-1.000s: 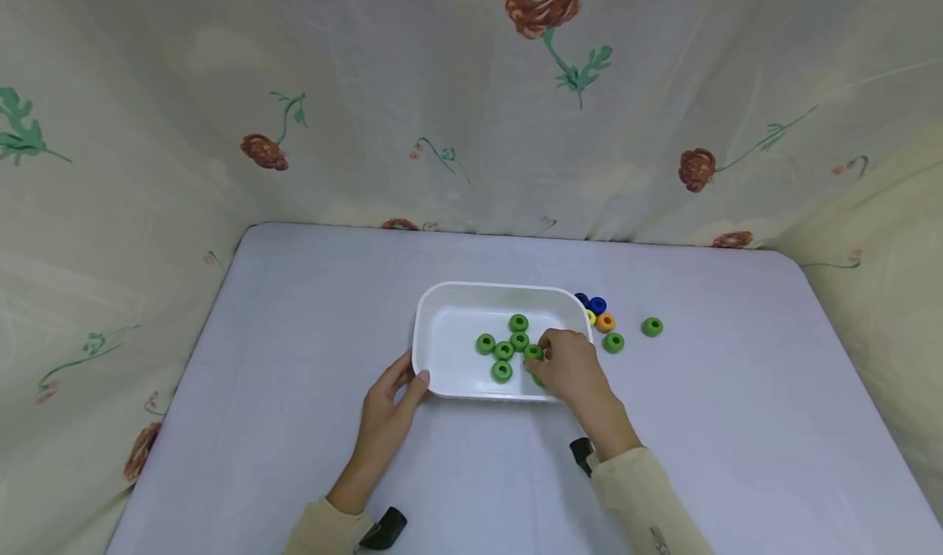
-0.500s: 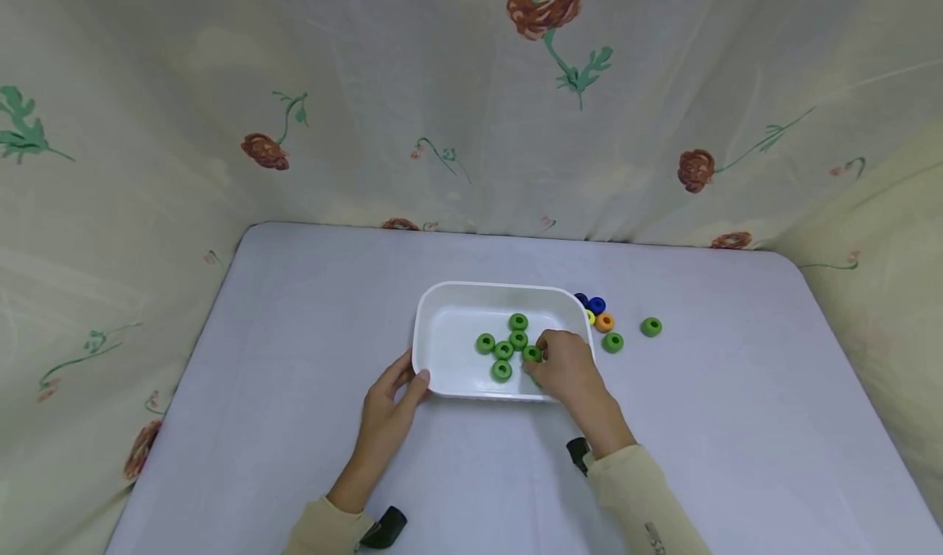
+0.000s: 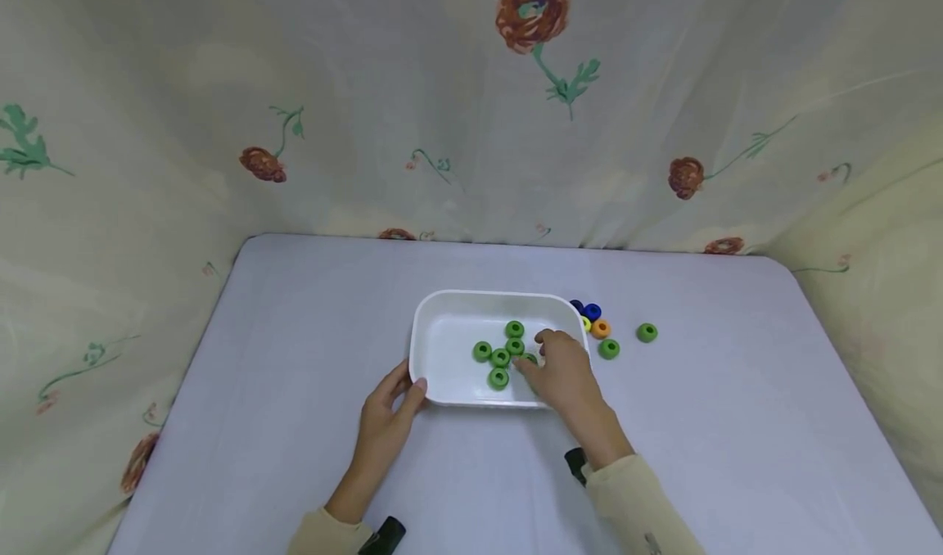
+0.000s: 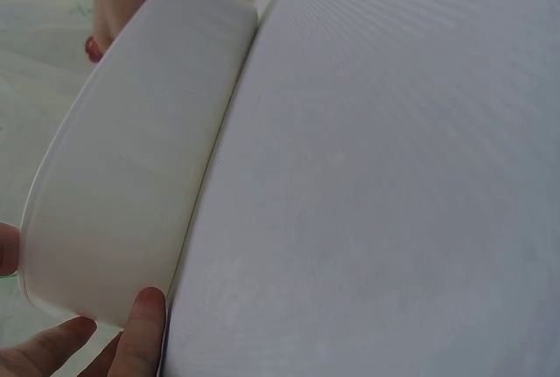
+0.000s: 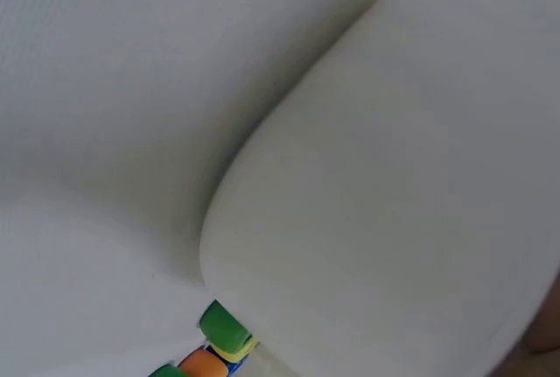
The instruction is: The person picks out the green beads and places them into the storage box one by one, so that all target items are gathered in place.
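Note:
In the head view a white tray [image 3: 445,367] stands on the table with several green ring-shaped beads [image 3: 498,378] in it. My left hand [image 3: 385,424] grips the tray's near left corner, thumb at the rim. Its fingers [image 4: 144,324] lie against the outer wall in the left wrist view. Over the tray's right end is my right hand [image 3: 567,375], thumb and forefinger apart. A green bead [image 3: 530,359] sits partly hidden by that thumb. Whatever lies under the palm is hidden. The right wrist view mostly shows the tray's outer wall [image 5: 376,185].
Just right of the tray lie blue beads [image 3: 593,311], a partly hidden yellow bead [image 3: 586,324], an orange bead [image 3: 600,328] and a green bead [image 3: 608,349]. Another green bead [image 3: 647,332] lies farther right. A flowered curtain [image 3: 354,113] surrounds the white-covered table [image 3: 295,334].
The right thumb and forefinger have parted from the green bead they were at, which now sits lower beside the thumb. The left hand stays on the tray. The head view has shifted slightly.

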### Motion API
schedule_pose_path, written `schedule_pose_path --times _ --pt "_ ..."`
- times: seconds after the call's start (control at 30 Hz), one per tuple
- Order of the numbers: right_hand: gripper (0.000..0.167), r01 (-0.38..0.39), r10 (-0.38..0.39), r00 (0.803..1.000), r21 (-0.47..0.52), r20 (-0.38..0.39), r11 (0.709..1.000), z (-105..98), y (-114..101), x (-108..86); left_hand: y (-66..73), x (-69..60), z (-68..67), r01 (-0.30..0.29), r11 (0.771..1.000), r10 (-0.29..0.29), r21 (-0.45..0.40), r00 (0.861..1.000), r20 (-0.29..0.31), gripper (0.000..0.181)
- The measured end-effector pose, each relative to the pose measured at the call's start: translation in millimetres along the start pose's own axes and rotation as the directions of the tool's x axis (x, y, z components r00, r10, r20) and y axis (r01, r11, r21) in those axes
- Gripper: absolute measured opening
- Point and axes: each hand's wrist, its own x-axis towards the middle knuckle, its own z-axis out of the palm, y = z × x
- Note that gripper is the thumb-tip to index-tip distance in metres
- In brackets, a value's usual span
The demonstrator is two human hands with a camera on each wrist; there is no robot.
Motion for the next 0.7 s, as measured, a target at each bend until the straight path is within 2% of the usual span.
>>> schedule_pose_path --times 0.1,0.17,0.27,0.33,0.37,0.4,0.47,0.57,0.63,0.7 --pt "0.047 0.052 -0.039 0.989 0.093 -0.14 0.994 -8.7 1.1 -4.4 -1.0 -0.2 -0.1 0.001 1.0 -0.001 -0.003 1.0 -0.003 0.054" --pt "0.042 0.101 -0.057 0.962 0.154 -0.268 0.983 -16.0 4.9 -6.6 -1.4 -0.2 -0.2 -0.001 1.0 0.001 -0.008 1.0 -0.001 0.054" --pt "0.032 0.173 -0.053 0.881 0.216 -0.471 0.961 -26.1 17.2 -8.8 -1.4 -0.4 0.3 -0.002 1.0 0.002 -0.012 1.0 0.001 0.053" --pt "0.026 0.193 -0.02 0.821 0.245 -0.571 0.95 -31.6 28.6 -10.4 -1.0 -0.7 0.7 -0.001 1.0 0.001 -0.012 1.0 0.001 0.053" --pt "0.025 0.19 0.003 0.799 0.258 -0.602 0.947 -33.8 35.1 -11.2 -0.8 -0.7 1.0 -0.001 1.0 0.0 -0.012 1.0 -0.001 0.053" --pt "0.025 0.168 0.034 0.789 0.269 -0.613 0.948 -35.6 41.8 -12.0 -0.6 -0.8 1.2 -0.001 1.0 0.001 -0.012 1.0 -0.001 0.053" --pt "0.027 0.116 0.087 0.785 0.284 -0.613 0.952 -37.4 55.9 -13.8 -0.5 -0.7 1.5 -0.001 1.0 0.001 -0.013 1.0 -0.003 0.052" --pt "0.028 0.041 0.151 0.789 0.295 -0.595 0.955 -37.4 75.5 -14.1 -1.8 -0.4 1.3 0.004 1.0 -0.004 -0.009 1.0 -0.005 0.053" --pt "0.027 0.007 0.175 0.797 0.299 -0.578 0.954 -35.9 85.4 -13.2 -2.9 -0.3 0.9 0.01 1.0 -0.011 -0.005 1.0 -0.01 0.053" --pt "0.027 -0.017 0.186 0.814 0.297 -0.55 0.955 -33.8 92.8 -12.1 -3.7 -0.2 0.6 0.018 1.0 -0.018 -0.001 1.0 -0.017 0.053"
